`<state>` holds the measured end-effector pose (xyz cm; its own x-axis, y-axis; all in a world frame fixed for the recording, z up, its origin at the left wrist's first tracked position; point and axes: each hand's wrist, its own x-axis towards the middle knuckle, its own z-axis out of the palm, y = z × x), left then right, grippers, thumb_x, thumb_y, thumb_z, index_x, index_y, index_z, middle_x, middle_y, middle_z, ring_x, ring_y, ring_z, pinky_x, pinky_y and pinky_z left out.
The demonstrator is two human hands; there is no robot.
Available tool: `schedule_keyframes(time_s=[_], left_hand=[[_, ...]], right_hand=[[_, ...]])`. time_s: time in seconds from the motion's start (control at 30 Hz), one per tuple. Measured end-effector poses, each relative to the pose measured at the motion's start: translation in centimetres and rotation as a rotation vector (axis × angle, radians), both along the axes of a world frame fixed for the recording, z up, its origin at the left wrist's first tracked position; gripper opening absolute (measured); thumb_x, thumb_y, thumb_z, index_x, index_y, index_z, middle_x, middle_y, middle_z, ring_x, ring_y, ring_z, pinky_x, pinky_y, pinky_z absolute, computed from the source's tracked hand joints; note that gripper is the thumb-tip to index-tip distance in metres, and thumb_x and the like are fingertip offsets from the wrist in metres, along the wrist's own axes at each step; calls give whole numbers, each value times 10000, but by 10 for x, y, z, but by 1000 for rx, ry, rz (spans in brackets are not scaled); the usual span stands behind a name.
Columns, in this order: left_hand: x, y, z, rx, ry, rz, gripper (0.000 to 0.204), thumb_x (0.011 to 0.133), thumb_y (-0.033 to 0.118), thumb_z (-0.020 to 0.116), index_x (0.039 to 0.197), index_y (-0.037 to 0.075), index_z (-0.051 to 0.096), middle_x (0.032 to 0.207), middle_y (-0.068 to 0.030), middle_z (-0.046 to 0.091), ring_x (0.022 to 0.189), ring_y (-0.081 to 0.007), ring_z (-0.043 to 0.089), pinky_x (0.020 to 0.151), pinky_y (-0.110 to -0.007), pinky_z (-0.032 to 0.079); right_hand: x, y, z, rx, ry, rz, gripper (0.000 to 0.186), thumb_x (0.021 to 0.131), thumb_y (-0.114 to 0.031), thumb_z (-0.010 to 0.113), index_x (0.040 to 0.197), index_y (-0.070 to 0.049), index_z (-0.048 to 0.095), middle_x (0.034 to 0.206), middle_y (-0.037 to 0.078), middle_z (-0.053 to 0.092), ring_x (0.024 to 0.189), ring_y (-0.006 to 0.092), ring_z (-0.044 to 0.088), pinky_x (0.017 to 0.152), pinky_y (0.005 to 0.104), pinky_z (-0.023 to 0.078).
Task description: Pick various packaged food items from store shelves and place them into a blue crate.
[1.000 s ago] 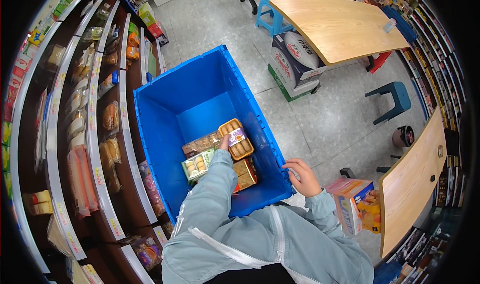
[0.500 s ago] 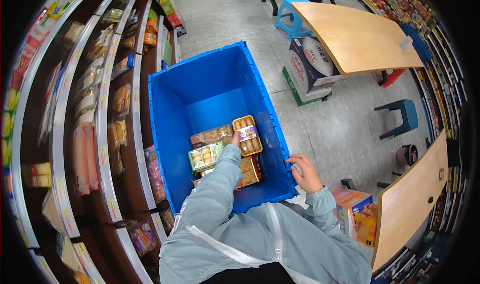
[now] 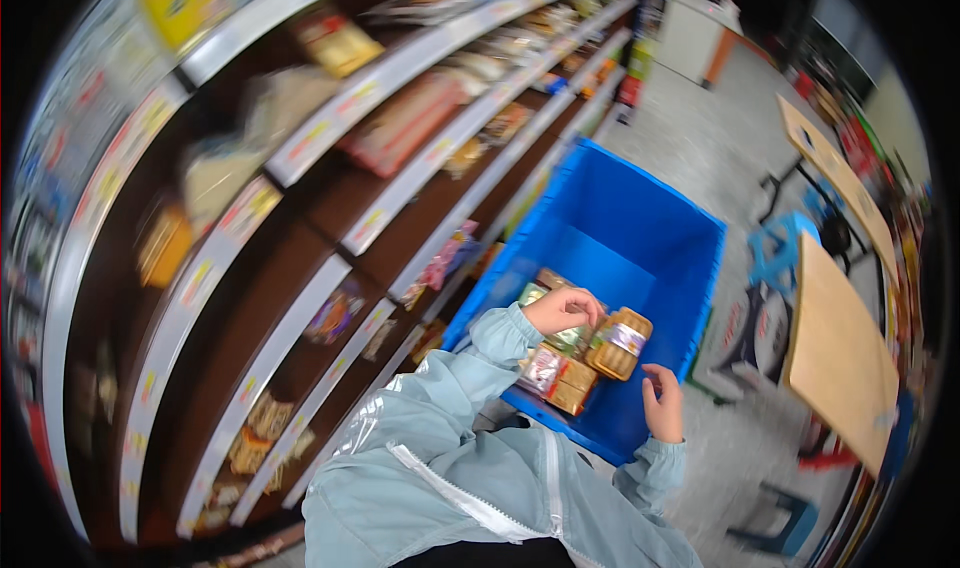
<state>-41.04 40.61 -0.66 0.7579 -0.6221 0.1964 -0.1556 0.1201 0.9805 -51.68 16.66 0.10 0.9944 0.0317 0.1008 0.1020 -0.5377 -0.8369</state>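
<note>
My left hand (image 3: 563, 310) is above the packs inside a deep blue crate (image 3: 655, 200), its fingers loosely bent with nothing in them. Close by lies a tray pack of brown rolls (image 3: 620, 344) with a purple-and-white label. Nearer to me are a red-and-white pack (image 3: 543, 370) and a brown pack (image 3: 572, 386); a green-and-white pack (image 3: 532, 294) is partly covered by my left hand. My right hand (image 3: 662, 403) is at the crate's right side, fingers bent and thumb apart, holding nothing. Whether it touches the rim, I cannot tell.
Brown shelves with pale price rails (image 3: 330, 268) hold bagged foods along the left. To the right are a wooden table (image 3: 845, 353), a boxed stack (image 3: 750, 333), a light-blue stool (image 3: 783, 248) and a dark-blue stool (image 3: 780, 523). A white counter (image 3: 695, 33) stands farther back.
My view has swung left, showing more shelving. My left hand has let go of the tray pack of rolls and drawn back. My right hand stays by the crate's right side.
</note>
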Motion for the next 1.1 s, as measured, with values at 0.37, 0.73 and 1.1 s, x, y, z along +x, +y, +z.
schedule_keyframes(time_s=[0.37,0.73,1.1], left_hand=[[-171,201,105,179,-409,994,100,716,-8,460,726,4,559,831,-82,542,797,-175,514,721,-274,396],[-274,277,173,434,-1064,1905,202,701,-49,404,890,-37,476,918,-115,441,842,-176,464,781,-275,386],[-250,320,199,473,-941,1891,509,687,-55,420,1171,-41,260,1116,-217,356,1009,-289,424,874,-358,332]], right_hand=[[21,155,40,-324,227,866,363,743,-213,518,1029,5,477,969,190,524,884,307,510,748,339,409],[5,373,150,677,-259,1081,583,695,11,494,1215,-33,236,1208,105,293,1036,212,388,822,316,366],[-34,517,220,120,-1148,530,760,520,-314,688,1135,-36,338,1096,212,362,968,362,377,795,423,337]])
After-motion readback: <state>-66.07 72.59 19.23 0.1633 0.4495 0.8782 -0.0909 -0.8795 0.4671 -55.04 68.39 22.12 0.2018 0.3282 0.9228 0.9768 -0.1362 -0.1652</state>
